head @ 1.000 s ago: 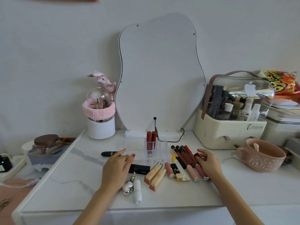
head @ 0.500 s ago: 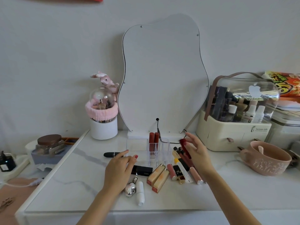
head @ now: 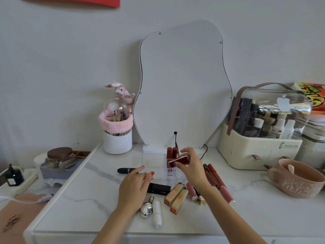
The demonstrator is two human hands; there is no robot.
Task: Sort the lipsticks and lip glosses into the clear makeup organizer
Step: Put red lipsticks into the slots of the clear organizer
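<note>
Organizer (head: 154, 166) at frame centre on the counter (head: 88, 199), below the mirror (head: 181, 85). Two tubes (head: 172, 153) upright in its right compartments. Loose lipsticks (head: 175, 194) lower right of it. Storage case (head: 260, 148) far right, cup (head: 117, 143) left of mirror.

"serisso life" on cream storage case (head: 260, 150)

Home vanity: mirror (head: 182, 85), cosmetics case (head: 260, 145), marble tabletop (head: 98, 194)

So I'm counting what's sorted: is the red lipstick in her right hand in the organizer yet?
Not yet. The right hand pinches the red lipstick tilted above the clear organizer.
</note>
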